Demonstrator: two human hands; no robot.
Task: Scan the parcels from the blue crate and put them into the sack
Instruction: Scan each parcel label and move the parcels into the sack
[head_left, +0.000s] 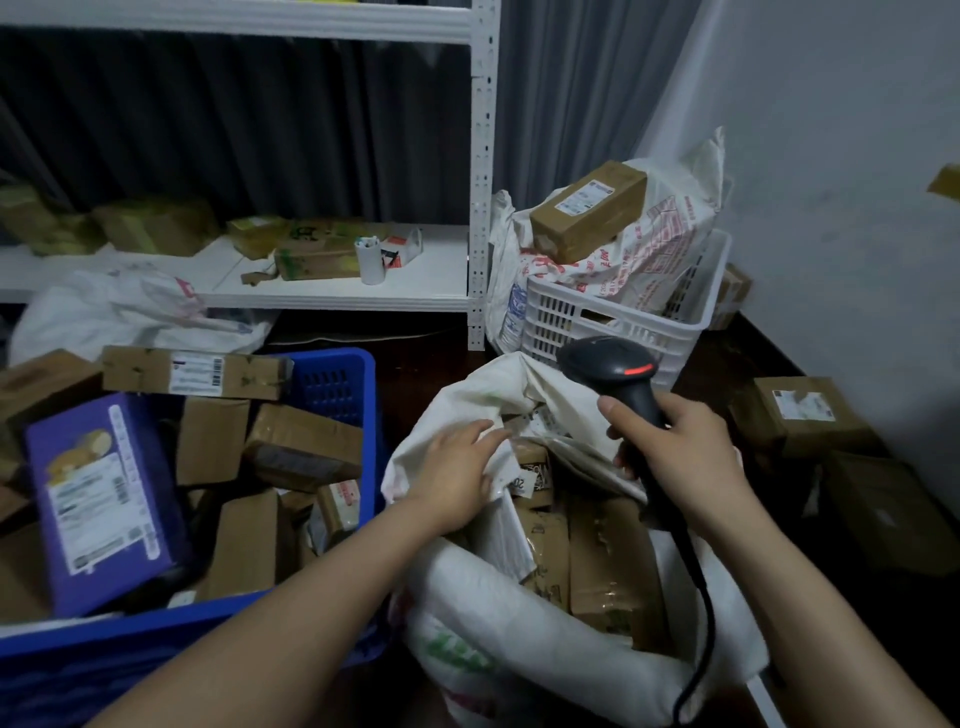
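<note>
While gripping the handle of the black scanner (608, 364) with fingers and thumb wrapped fully round it, holds the right hand (680, 447) above the open mouth of the white sack (519, 639). Red strip lit on the scanner head. Black cable (701, 623) running down from the handle over the near side of the sack.

Lays the left hand (457, 467) on the folded left edge of the sack, fingers almost straight and close together, flat on the cloth. Thumb hidden, so cannot tell whether pinching the cloth.

Inside the sack, taped cartons (608, 561) packed close, most standing on edge. Just beside the sack, to the left, the blue crate (332, 384), full of brown parcels (306, 441) lying at all angles, with a purple box (104, 499) tilted on top and a long carton (192, 371) across the far rim.

Behind the sack, a white crate (623, 322) carrying a printed bag (660, 244) and one brown box (589, 208) on top. At the back, a white shelf (337, 291) with more cartons and a white cup (371, 260). On the dark floor at the right, near the wall, a few loose boxes (800, 415).
</note>
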